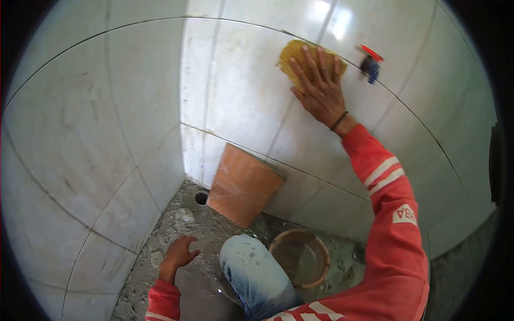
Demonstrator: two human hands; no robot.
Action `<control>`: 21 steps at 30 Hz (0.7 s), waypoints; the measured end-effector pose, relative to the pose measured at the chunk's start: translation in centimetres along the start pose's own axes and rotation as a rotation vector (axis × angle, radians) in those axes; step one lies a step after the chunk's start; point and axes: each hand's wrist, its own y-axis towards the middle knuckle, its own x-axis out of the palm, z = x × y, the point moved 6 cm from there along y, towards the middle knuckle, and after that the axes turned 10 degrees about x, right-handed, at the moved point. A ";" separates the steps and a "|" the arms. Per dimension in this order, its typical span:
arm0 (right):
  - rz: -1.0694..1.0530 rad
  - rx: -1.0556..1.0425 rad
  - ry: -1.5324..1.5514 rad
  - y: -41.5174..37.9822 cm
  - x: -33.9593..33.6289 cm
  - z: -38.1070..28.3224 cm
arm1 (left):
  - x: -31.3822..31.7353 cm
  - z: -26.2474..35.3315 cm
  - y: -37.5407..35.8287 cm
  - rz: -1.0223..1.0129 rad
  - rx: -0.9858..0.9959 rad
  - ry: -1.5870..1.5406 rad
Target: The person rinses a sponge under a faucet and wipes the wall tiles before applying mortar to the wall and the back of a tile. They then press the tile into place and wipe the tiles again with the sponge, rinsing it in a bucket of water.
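Note:
My right hand [320, 88] lies with spread fingers over a yellow sponge [289, 56], holding it flat against the pale wall tiles [241, 80]. The sponge sits along a dark joint between two tile rows. Low on the left, my left hand [182, 251] hovers near the wet, rough floor [198, 278]. Its fingers are loosely bent and apart, with nothing visible in them. To the right of the sponge, a small blue and red object [370, 67] is at the same joint; it is too blurred to name.
An orange-brown square tile [246, 184] leans in the corner against the wall. Beside it is a dark round pipe opening [201, 198] in the floor. A round basin [324, 257] with murky water stands right of my knee [249, 257]. Another tiled wall [80, 160] rises on the left.

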 end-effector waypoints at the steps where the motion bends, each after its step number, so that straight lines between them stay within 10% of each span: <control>1: 0.004 -0.043 0.015 0.9 0.2 -0.2 | 0.0 0.1 -0.2 -0.058 0.016 0.010; 21: -0.078 -0.234 -0.063 8.0 1.2 -3.0 | -2.1 -1.0 -3.2 0.066 -0.028 -0.029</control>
